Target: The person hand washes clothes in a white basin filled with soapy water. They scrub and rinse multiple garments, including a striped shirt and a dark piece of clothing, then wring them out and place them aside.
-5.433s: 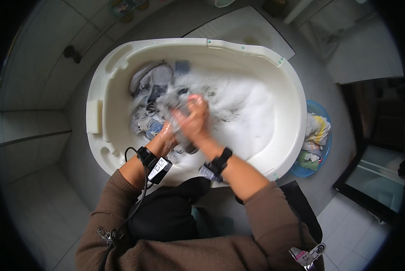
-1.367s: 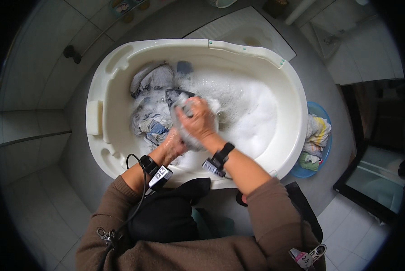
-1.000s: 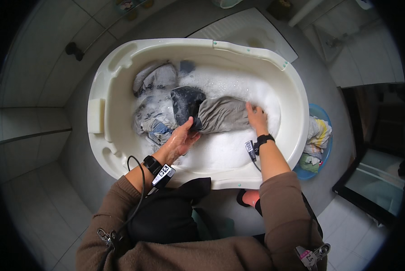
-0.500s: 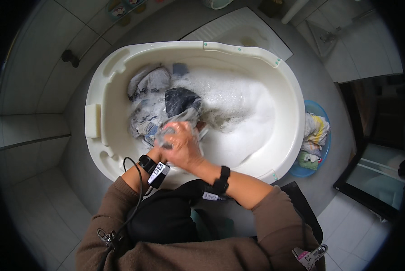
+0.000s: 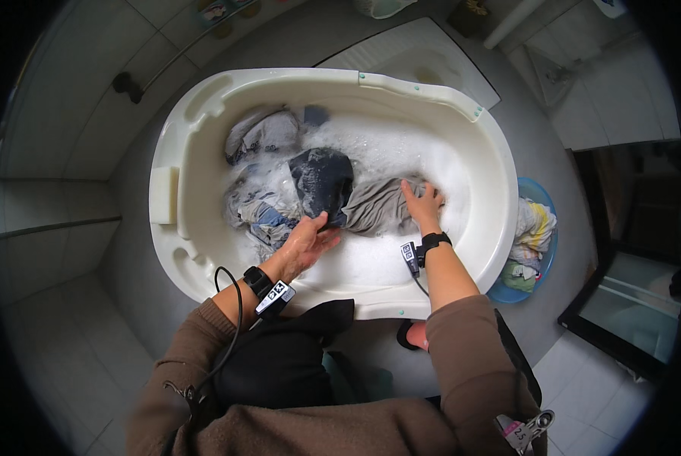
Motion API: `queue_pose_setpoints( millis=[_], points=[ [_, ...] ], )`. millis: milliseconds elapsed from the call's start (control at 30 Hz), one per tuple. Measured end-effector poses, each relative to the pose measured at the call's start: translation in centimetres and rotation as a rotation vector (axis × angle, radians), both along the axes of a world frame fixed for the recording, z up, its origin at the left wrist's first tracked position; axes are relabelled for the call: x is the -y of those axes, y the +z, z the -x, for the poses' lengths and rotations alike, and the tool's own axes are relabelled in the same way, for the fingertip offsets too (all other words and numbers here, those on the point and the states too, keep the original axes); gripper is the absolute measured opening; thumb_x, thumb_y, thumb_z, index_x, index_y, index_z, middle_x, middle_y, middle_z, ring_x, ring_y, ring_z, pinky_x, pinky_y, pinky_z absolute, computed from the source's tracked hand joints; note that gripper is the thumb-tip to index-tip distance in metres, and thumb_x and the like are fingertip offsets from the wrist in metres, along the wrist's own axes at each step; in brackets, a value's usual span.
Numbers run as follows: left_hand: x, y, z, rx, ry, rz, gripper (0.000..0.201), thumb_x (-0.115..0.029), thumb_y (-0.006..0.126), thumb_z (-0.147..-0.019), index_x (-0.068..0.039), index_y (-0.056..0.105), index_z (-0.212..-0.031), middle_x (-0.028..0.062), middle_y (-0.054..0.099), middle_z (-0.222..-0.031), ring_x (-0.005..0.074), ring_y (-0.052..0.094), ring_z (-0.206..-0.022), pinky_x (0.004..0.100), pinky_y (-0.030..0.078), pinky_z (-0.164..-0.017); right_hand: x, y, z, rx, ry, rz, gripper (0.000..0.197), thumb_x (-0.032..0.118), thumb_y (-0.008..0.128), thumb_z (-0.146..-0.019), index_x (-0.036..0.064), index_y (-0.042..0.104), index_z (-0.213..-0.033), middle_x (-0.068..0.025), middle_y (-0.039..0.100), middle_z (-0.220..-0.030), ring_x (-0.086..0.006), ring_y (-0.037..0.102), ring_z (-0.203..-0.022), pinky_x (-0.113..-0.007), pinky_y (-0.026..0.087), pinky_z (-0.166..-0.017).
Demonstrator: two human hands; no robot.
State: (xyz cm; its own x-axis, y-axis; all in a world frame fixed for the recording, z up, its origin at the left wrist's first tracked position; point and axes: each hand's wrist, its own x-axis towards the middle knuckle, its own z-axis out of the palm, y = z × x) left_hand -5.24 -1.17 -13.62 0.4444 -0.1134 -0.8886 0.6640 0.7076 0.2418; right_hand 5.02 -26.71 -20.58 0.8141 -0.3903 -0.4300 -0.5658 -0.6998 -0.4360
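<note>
My left hand (image 5: 307, 246) is at the near edge of a wet dark navy cloth (image 5: 321, 178) in a foamy white tub, its thumb and fingers apart. To its right, a wrinkled grey cloth (image 5: 380, 205) stretches over the suds. My right hand (image 5: 425, 207) rests at that cloth's right end, with thumb and fingers spread. Left of the navy cloth are a soaked light grey garment (image 5: 268, 135) and a blue and pale bundle of wet laundry (image 5: 264, 220). The undersides of both hands are hidden.
The white tub (image 5: 500, 220) curves around the laundry, with thick foam (image 5: 462, 178) at its right. A pale yellow block (image 5: 164, 195) sits on the left rim. Right of the tub, a blue basin (image 5: 545, 254) holds more fabric. A dark-framed glass panel (image 5: 629, 296) stands beyond.
My hands, together over a wet bundle before, have come apart. The right one has moved right and the left one slightly right. The grey cloth now lies spread beside the navy one.
</note>
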Motion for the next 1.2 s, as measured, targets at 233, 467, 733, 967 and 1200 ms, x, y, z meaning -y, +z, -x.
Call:
queue_pose_setpoints(
  millis=[233, 467, 733, 967, 1200],
  points=[
    [-1.6, -0.1, -0.9, 0.145, -0.119, 0.249, 0.095, -0.071, 0.06, -0.08, -0.013, 0.032, -0.149, 0.0166, 0.03, -0.153, 0.0354, 0.025, -0.141, 0.0615, 0.01, -0.114, -10.2, 3.9, 5.2, -0.013, 0.486, -0.673, 0.044, 0.038, 0.075, -0.08, -0.0002, 0.067, -0.101, -0.0142, 0.06, -0.118, -0.0298, 0.049, -0.117, -0.041, 0.042, -0.097],
    [-2.6, 1.4, 0.5, 0.444, -0.093, 0.054, 0.045, -0.043, 0.058, -0.094, -0.008, 0.056, -0.122, 0.0098, 0.061, -0.118, 0.0229, 0.062, -0.105, 0.0438, 0.054, -0.087, -16.8, 16.8, 8.7, 0.595, 0.861, -0.612, 0.028, 0.033, 0.072, -0.079, 0.0058, 0.069, -0.077, -0.0079, 0.064, -0.106, -0.0298, 0.055, -0.102, -0.04, 0.05, -0.084],
    [0.0, -0.3, -1.2, 0.255, -0.062, 0.172, 0.027, -0.021, 0.054, -0.098, -0.004, 0.063, -0.117, 0.0064, 0.067, -0.108, 0.0176, 0.06, -0.105, 0.0378, 0.048, -0.095, -12.9, 7.3, -0.7, 0.513, 0.478, -0.176, 0.047, 0.049, 0.064, -0.084, 0.0023, 0.068, -0.079, -0.0177, 0.068, -0.089, -0.0373, 0.065, -0.079, -0.043, 0.053, -0.069],
    [-1.1, 0.0, -0.6, 0.085, 0.031, 0.013, 0.051, -0.033, 0.06, -0.096, -0.002, 0.049, -0.134, 0.0117, 0.053, -0.136, 0.0257, 0.047, -0.126, 0.04, 0.027, -0.114, 0.3, -0.4, -1.6, -0.137, 0.21, -0.115, 0.078, 0.072, 0.049, -0.084, -0.0003, 0.066, -0.107, -0.0302, 0.059, -0.117, -0.0422, 0.056, -0.11, -0.047, 0.045, -0.093],
    [-2.2, 0.7, -1.1, 0.255, -0.018, 0.26, 0.075, -0.067, 0.048, -0.09, -0.015, 0.042, -0.143, 0.0064, 0.044, -0.145, 0.0288, 0.037, -0.136, 0.0575, 0.022, -0.113, -9.0, 1.7, 3.1, -0.039, 0.358, -0.443, 0.077, 0.047, 0.076, -0.073, -0.0058, 0.056, -0.125, -0.0271, 0.061, -0.12, -0.0361, 0.056, -0.118, -0.044, 0.043, -0.1]
  ],
)
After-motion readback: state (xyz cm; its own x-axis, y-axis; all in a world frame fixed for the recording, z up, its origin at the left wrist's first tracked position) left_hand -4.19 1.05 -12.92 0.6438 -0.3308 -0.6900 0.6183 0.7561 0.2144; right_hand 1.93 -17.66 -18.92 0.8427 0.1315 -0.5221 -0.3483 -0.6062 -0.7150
